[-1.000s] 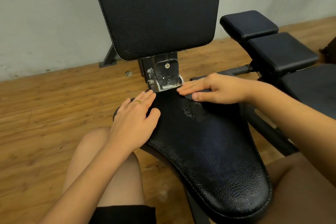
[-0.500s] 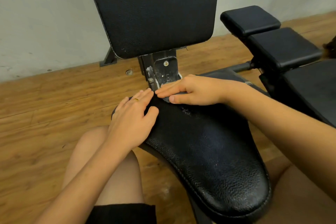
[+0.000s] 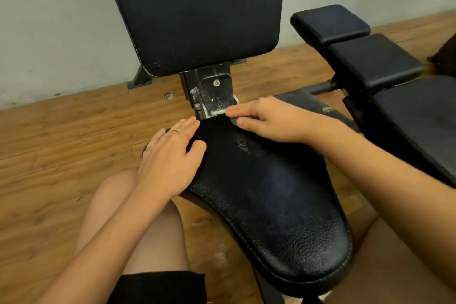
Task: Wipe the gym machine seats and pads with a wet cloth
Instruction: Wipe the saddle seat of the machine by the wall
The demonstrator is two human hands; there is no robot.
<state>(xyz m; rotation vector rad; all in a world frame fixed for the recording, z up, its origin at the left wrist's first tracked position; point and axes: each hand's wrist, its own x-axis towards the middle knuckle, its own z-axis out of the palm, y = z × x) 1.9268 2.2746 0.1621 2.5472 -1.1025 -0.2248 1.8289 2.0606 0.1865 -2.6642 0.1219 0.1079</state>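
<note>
The black padded seat of a gym bench lies in front of me, with its upright back pad behind it. My right hand presses a dark grey cloth onto the seat's narrow back end, just below the metal hinge bracket. The cloth is pinched between thumb and fingers, and most of it is hidden under the hand. My left hand rests flat on the seat's left back edge, fingers straight. A damp, scuffed patch shows on the seat near the right hand.
Several black pads of another bench stand close on the right. The wooden floor runs to a pale wall behind. My bare knees flank the seat on both sides.
My right hand slid the cloth left across the seat's back end, past the bracket, then came back a little to the right. The left hand stayed in place.
</note>
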